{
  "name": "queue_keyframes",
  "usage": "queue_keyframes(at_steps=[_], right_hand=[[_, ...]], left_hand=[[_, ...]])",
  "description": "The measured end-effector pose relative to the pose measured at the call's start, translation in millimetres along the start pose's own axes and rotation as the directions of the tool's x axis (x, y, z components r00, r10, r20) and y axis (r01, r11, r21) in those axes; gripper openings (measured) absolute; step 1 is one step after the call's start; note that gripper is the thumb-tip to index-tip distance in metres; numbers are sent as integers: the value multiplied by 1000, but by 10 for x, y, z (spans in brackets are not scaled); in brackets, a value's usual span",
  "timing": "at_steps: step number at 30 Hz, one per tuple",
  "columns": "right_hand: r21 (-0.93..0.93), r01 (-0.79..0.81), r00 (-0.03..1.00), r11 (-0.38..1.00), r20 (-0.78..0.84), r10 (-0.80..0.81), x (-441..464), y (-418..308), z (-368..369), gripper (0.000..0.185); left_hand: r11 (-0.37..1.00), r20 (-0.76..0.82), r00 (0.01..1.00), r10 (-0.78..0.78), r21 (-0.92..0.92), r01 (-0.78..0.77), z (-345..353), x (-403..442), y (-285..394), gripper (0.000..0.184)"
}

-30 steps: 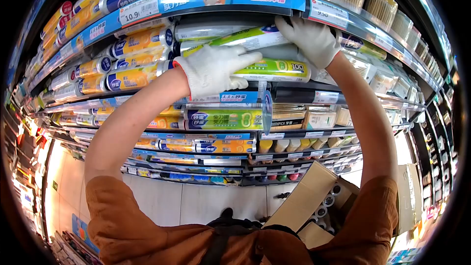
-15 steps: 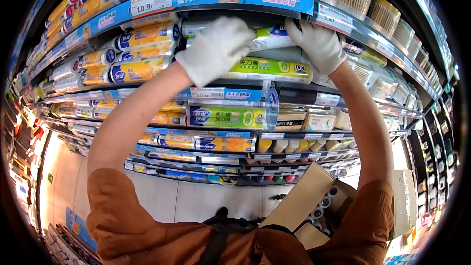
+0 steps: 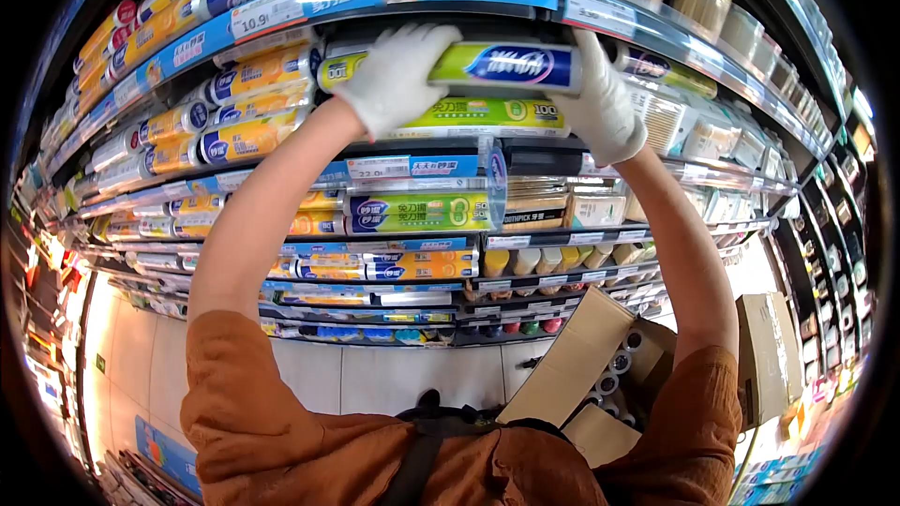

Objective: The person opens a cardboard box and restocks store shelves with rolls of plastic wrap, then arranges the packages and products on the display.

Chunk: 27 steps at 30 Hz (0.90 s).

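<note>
Left hand (image 3: pixel 398 80) grips upper roll (image 3: pixel 511 65); right hand (image 3: pixel 606 105) touches it — grip unclear. Lower roll (image 3: pixel 492 113) is shelved; boxed rolls (image 3: pixel 607 383) remain, near right.

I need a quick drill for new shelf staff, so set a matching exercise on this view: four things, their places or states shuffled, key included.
1. Left hand
2. Right hand
3. Cardboard box
4. Tubs of sticks

A. At the blue-labelled end of a roll
B. On the upper shelf, right side
C. Over the roll's green part
D. Open, round ends visible inside

Pairs: 1-C, 2-A, 3-D, 4-B
</note>
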State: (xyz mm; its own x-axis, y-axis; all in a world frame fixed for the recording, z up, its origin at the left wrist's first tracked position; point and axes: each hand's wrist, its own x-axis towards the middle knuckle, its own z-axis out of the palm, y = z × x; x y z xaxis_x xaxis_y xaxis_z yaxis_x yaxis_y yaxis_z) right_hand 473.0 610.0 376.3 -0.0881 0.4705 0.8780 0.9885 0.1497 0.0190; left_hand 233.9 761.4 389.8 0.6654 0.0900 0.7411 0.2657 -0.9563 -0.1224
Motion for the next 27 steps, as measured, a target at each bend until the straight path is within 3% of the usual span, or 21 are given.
queue_keyframes(at_steps=[1, 2, 3, 5, 6, 7, 8, 9, 10, 11, 12, 13, 15, 19, 20, 23, 24, 25, 27], right_hand=[[189, -78, 997, 979, 0, 79, -56, -40, 30, 85], [162, -134, 991, 978, 11, 134, -104, 7, 66, 81], [262, -192, 977, 946, 141, 159, -132, 41, 11, 72], [289, -115, 941, 950, 338, 11, -153, 212, 78, 60], [11, 156, 968, 988, 197, -156, -178, 172, 90, 52], [46, -41, 919, 998, 394, 19, -140, 47, 17, 52], [82, -154, 879, 985, 466, 99, -67, -34, -24, 51], [112, -263, 825, 958, 540, 164, -5, -61, -36, 50], [167, -268, 837, 949, 527, 144, 12, -60, 7, 59], [142, -231, 861, 963, 491, 134, -4, -79, 39, 63], [115, -191, 882, 975, 455, 119, 4, -173, 47, 67], [86, -150, 901, 985, 421, 101, 21, -269, 53, 72], [74, -90, 934, 993, 354, 59, 72, -436, 47, 78], [40, -44, 951, 998, 309, 30, 195, -475, 158, 79], [-26, -45, 946, 999, 321, 51, 225, -436, 167, 76], [-48, -130, 854, 990, 501, 137, 308, -354, 2, 77], [-95, -112, 821, 989, 552, 146, 352, -329, -67, 77], [-80, -109, 798, 991, 587, 135, 380, -268, -77, 76], [-45, -106, 745, 993, 659, 109, 446, -110, -45, 75]], left_hand=[[1000, -50, 999, 23, -3, -23, -22, -43, 5, 51], [999, -95, 995, 44, -7, -44, -43, -93, 4, 53], [998, -139, 988, 64, -10, -66, -70, -143, 18, 55], [981, -299, 948, 108, -125, -151, -164, -276, 100, 47], [951, -407, 905, 121, -214, -223, -206, -345, 151, 46], [908, -508, 854, 115, -296, -298, -237, -429, 203, 46], [955, -550, 832, 73, -200, -217, -255, -533, 236, 52], [964, -611, 790, -41, -232, -129, -212, -542, 342, 53], [959, -661, 734, -155, -278, -48, -173, -552, 451, 53], [852, -677, 632, -378, -521, -48, -93, -524, 645, 51], [598, -514, 551, -658, -801, -32, -112, -454, 862, 48], [442, -356, 484, -800, -894, 72, -157, -381, 942, 49], [218, -228, 335, -914, -974, -68, -14, -207, 975, 56], [-84, -44, 347, -937, -935, -346, 78, 25, 1130, 57], [-121, 28, 313, -949, -953, -279, 109, 41, 1130, 48], [-465, 350, 557, -753, -882, -75, 168, -187, 874, 46], [-545, 484, 568, -666, -835, 72, 197, -300, 693, 46], [-494, 468, 664, -584, -853, 167, 35, -369, 726, 50], [-422, 610, 652, -451, -789, 446, -296, -498, 733, 49]])
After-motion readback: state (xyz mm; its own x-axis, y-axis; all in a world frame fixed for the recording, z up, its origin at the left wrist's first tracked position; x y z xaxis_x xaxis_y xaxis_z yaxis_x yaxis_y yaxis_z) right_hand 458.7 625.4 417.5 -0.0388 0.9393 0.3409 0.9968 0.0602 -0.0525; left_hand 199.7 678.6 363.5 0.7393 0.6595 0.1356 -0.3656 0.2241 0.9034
